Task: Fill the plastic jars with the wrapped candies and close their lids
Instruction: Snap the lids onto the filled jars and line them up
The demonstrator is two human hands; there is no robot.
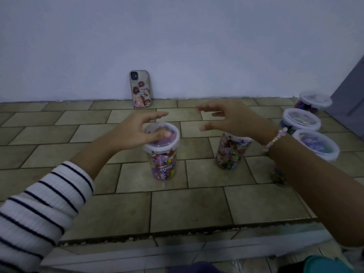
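A clear plastic jar (163, 160) full of wrapped candies stands on the tiled ledge at the centre, with its lid (173, 143) on. My left hand (137, 131) hovers open over the lid's left side, thumb on or just above it. A second candy-filled jar (229, 152) stands to the right, its top hidden behind my right wrist. My right hand (226, 119) is open in the air above and between the two jars, fingers spread and holding nothing.
Three more lidded jars (313, 101) (301, 119) (317, 144) stand in a row at the far right. A phone (140, 88) in a patterned case leans against the wall behind. The ledge's front edge (177, 231) drops to a lower tiled floor.
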